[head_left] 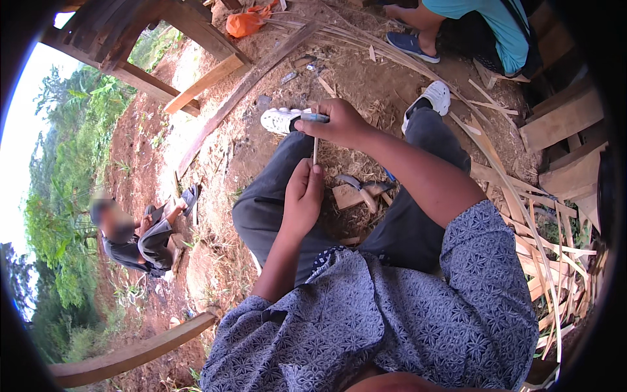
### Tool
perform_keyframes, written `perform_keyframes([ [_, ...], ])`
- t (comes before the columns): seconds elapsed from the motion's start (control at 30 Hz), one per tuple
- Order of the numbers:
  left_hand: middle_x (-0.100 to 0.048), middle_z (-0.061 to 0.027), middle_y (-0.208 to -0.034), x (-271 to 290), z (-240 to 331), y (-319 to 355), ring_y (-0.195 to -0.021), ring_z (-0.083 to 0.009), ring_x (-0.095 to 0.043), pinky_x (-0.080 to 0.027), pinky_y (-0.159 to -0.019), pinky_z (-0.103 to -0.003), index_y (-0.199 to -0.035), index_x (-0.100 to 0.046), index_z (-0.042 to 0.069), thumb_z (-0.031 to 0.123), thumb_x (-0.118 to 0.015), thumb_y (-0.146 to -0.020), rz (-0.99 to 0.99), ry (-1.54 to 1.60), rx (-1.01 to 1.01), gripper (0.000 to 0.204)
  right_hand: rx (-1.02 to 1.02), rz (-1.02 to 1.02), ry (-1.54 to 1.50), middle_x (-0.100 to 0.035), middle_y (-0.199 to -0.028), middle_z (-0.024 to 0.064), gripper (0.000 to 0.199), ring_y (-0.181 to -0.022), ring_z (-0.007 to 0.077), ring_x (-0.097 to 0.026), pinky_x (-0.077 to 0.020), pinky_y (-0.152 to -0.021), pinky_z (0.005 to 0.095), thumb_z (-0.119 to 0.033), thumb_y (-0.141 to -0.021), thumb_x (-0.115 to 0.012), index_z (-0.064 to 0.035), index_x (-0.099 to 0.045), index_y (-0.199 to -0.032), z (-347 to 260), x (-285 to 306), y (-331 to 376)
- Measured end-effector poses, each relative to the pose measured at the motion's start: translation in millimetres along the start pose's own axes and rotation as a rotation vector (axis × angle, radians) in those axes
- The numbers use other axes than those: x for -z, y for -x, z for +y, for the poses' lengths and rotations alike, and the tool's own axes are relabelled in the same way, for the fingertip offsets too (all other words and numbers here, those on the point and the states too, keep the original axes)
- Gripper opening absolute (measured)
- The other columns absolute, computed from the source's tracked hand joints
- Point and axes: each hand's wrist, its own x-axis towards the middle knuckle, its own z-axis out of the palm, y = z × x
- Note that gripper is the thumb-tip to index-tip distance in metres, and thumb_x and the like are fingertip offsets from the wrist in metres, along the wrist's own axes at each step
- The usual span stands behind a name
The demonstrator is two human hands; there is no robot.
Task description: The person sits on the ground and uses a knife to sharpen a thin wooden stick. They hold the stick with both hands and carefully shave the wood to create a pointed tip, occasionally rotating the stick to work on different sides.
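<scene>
My left hand (pixel 305 195) is closed around the lower part of a thin pale stick (pixel 316 151), which stands upright between my hands. Just above it, my right hand (pixel 343 124) pinches a small flat grey-blue piece (pixel 315 117) at the stick's upper end. What that piece is, I cannot make out, and my fingers partly hide it. On the ground between my legs lies a knife (pixel 367 198) with a curved blade and a wooden handle. It rests beside a small wooden block (pixel 346 196), apart from both hands.
Long split strips (pixel 545 261) pile up at the right, beside stacked boards (pixel 568 124). A person in a teal shirt (pixel 480 23) sits at the upper right; another person (pixel 140 238) sits at the left. An orange bag (pixel 245 24) and a long plank (pixel 241 95) lie ahead.
</scene>
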Motion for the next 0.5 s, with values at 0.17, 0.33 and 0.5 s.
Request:
perform_keyframes([
  [0.17,-0.040,0.0094,-0.062,9,-9,-1,-0.049,0.0006,-0.032,-0.024,-0.043,-0.019,-0.094,-0.051,0.009,0.022,-0.043,-0.109,0.009,-0.020,-0.024,0.021,-0.029,0.019,-0.058,-0.065,-0.066,0.0052,0.052,-0.061,0.0114,-0.059,-0.0449,-0.055,0.0305,-0.051,-0.077,-0.079,-0.0005,-0.071,-0.078,-11,-13,1],
  [0.33,-0.040,0.0072,-0.070,15,-4,-3,-0.063,-0.0022,-0.035,-0.031,-0.055,-0.022,-0.091,-0.050,0.007,0.021,-0.044,-0.109,-0.003,0.029,0.044,0.023,-0.060,-0.008,-0.020,-0.067,-0.071,-0.0009,0.042,-0.063,0.0059,-0.057,-0.0451,-0.058,0.0262,-0.041,-0.082,-0.081,-0.0007,-0.075,-0.088,-8,-14,-2],
  [0.5,-0.042,0.0049,-0.071,12,-1,-7,-0.067,-0.0039,-0.037,-0.034,-0.058,-0.024,-0.091,-0.051,0.005,0.021,-0.045,-0.108,-0.018,-0.038,0.006,0.024,-0.067,0.013,-0.137,-0.066,-0.074,-0.0013,0.039,-0.067,0.0051,-0.057,-0.0441,-0.058,0.0255,-0.039,-0.083,-0.080,-0.0003,-0.074,-0.087,-1,-13,-3],
])
